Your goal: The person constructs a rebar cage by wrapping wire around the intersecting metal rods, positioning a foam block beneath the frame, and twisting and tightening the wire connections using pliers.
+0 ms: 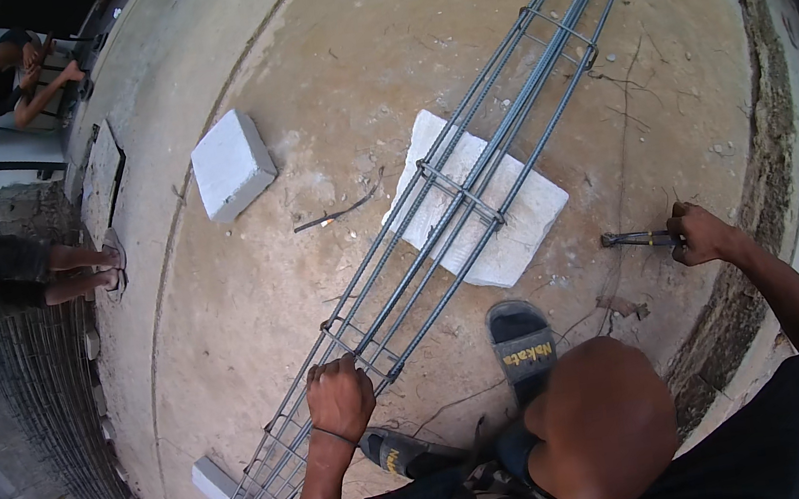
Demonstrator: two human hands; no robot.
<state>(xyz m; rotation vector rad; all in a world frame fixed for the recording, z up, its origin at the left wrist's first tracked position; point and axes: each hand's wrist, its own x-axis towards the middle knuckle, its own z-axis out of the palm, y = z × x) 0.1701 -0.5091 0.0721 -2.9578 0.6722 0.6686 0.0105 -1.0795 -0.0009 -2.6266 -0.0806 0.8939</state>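
Observation:
A long cage of ribbed steel rebar, tied with square stirrups, runs diagonally from the lower left to the upper right. Its middle rests on a white block. My left hand is closed around the cage's bars beside a stirrup, near the lower end. Out to the right, my right hand grips the handles of a pair of pincers, held away from the cage with the jaws pointing left. Whether anything is between the jaws is too small to tell.
Another white block lies at upper left; a smaller one is by the cage's lower end. Thin wires lie about. My sandalled foot stands near the middle block. Two people and rebar bundles are at left.

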